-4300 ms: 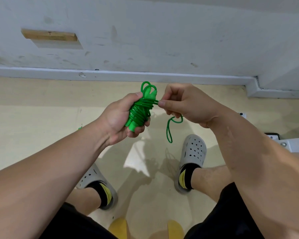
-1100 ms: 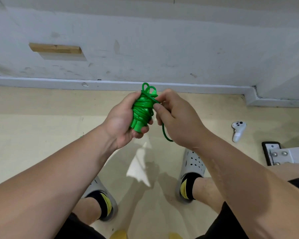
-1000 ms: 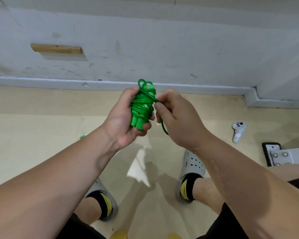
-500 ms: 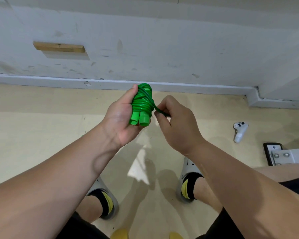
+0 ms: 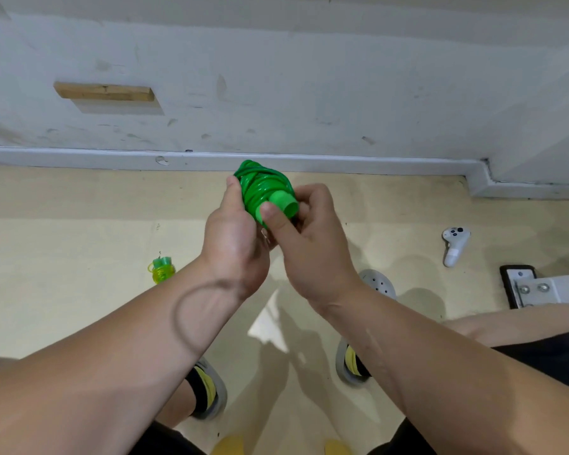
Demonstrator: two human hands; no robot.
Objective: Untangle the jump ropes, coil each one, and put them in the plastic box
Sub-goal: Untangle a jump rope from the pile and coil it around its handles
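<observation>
- Wall point(image 5: 309, 77): grey-white and scuffed, with a baseboard along its foot; fills the upper part of the view.
- Floor point(image 5: 63, 224): pale yellow; the person stands on it in 2 grey perforated clogs point(image 5: 215, 394).
- Left hand point(image 5: 235, 247): raised in front of the body, thumb up the left side of the green jump rope point(image 5: 260, 187), fingers wrapped under it in a firm grip.
- Right hand point(image 5: 312, 254): touching the left hand, thumb pressed on a handle end, fingers curled round the right side of the same bundle.
- Green jump rope: wound into 1 tight bundle, held in the air between both hands; a handle point(image 5: 284, 203) juts toward the camera.
- Wooden block point(image 5: 104, 92): fixed to the wall, upper left.
- White handheld controller point(image 5: 455, 244): lying on the floor, right, well apart from the hands.
- Yellow-green coiled jump rope point(image 5: 161, 269): on the floor, just left of the left forearm.
</observation>
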